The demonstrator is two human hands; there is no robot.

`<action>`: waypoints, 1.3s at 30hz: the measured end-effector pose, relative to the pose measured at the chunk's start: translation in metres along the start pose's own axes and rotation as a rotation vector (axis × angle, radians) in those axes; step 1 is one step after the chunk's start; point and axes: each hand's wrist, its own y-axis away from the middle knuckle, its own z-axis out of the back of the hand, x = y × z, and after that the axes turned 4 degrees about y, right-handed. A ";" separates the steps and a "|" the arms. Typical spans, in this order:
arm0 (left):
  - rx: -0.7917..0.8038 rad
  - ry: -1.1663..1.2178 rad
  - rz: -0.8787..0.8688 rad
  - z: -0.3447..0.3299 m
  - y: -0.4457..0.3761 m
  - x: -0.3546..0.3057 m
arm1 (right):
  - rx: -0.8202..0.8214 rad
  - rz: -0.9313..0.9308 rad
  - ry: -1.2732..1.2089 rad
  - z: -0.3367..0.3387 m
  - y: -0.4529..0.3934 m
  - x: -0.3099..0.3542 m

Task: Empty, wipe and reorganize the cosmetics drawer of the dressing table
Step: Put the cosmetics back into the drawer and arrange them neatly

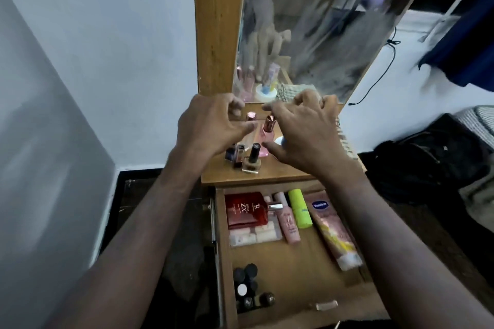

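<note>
The drawer (291,270) is pulled out below the wooden table top (267,175), with bare wood in its middle, a red bottle (246,211) marked "RED ZX", a green tube (300,211) and a pink tube (332,232) marked "Vaseline" along the back, and small black caps (247,288) in the near left corner. Above the table top, the left hand (211,125) and the right hand (299,136) hang with loosely bent fingers, holding nothing, over a pink bottle (267,133) and nail polish bottles (244,156). A smeary mirror (307,24) stands behind, with white wall on both sides.

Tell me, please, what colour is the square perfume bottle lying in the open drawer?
Red square perfume bottle, silver spray top; head view.
</note>
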 end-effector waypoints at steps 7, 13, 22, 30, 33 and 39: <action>-0.056 -0.176 0.117 -0.024 -0.006 -0.009 | 0.137 0.088 0.010 -0.010 -0.028 -0.013; -0.182 -0.277 0.069 -0.025 -0.006 -0.018 | 0.093 0.022 -0.116 0.001 -0.027 -0.011; -0.325 0.127 -0.189 0.035 0.049 -0.070 | -0.233 -0.245 -0.473 0.067 0.036 -0.025; 0.138 0.294 -0.159 -0.035 0.138 -0.055 | -0.059 -0.391 -0.563 0.018 0.161 -0.024; 0.331 0.307 -0.099 -0.076 0.154 -0.043 | 0.202 -0.345 -0.453 -0.015 0.184 -0.028; 0.556 0.153 0.017 -0.130 0.156 -0.038 | 0.486 -0.290 -0.314 -0.032 0.199 -0.035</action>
